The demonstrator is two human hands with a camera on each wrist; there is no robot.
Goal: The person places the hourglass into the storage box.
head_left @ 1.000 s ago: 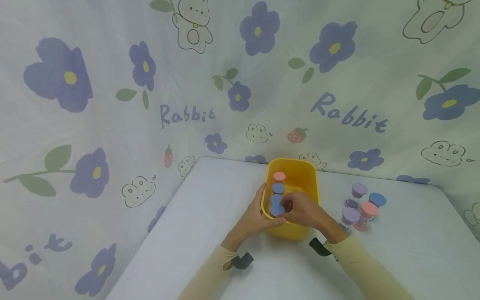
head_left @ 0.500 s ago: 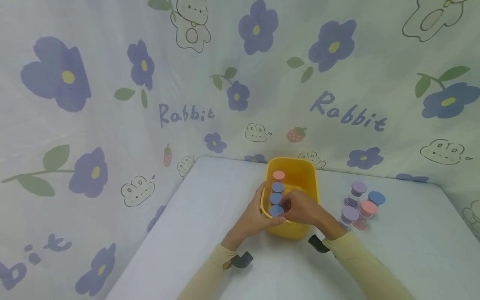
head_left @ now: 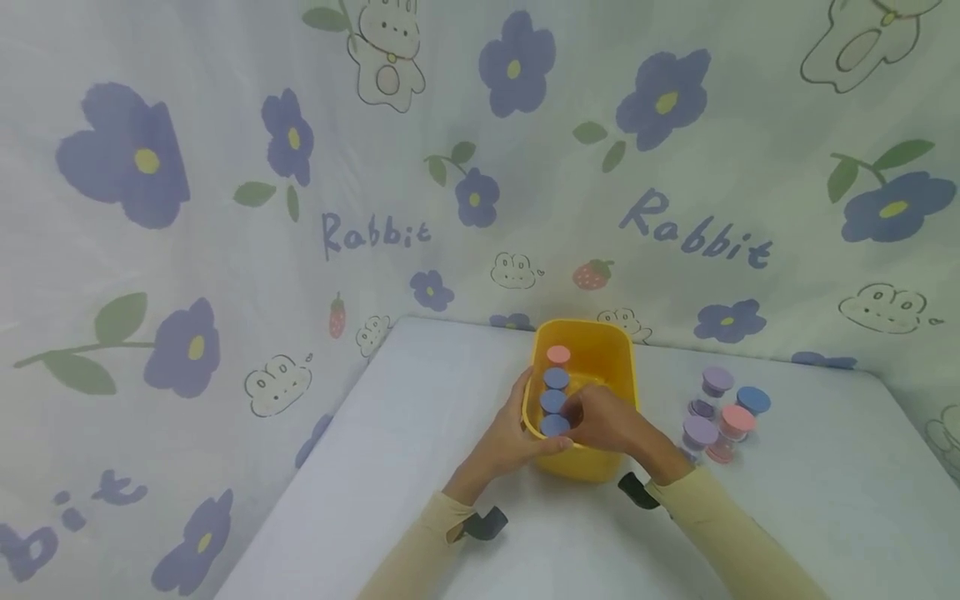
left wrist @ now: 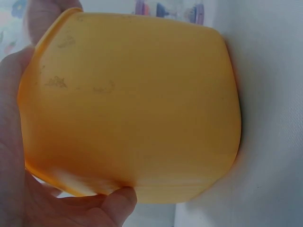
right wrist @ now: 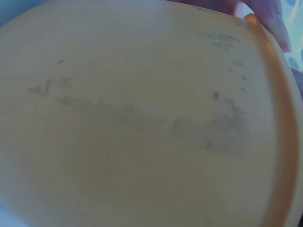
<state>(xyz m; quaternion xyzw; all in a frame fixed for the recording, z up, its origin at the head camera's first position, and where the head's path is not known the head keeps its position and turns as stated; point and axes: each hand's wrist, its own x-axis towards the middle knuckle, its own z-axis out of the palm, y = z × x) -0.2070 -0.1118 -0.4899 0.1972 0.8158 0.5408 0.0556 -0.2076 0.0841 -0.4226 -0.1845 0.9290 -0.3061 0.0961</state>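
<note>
Blue-topped piece (head_left: 555,426): we find it inside the yellow bin (head_left: 576,467), just beyond the left thumb and beside the right fingertips.
Left hand (head_left: 504,433): curled round the bin's left side, fingers along the outer wall, thumb over the near rim; we see it gripping the bin.
Right hand (head_left: 606,421): reaching over the bin from its right side, fingers bent down beside the tops; their tips are partly hidden, so we cannot tell whether they pinch the piece.
Row in the bin: beyond the nearest piece, leading away from the hands, we count two further blue-topped pieces (head_left: 553,402), then a pink-topped piece (head_left: 558,356).
Cluster right of the right hand: two lavender-topped pieces (head_left: 700,432), one with a coral top (head_left: 737,421) and one with a bright blue top (head_left: 753,400).
Wrists: pale sleeves (head_left: 727,521), each with a dark band (head_left: 486,524) near the cuff.
Setting: white table (head_left: 405,400) beneath both hands; beyond them, we note a flowered backdrop (head_left: 517,67) lettered "Rabbit".
</note>
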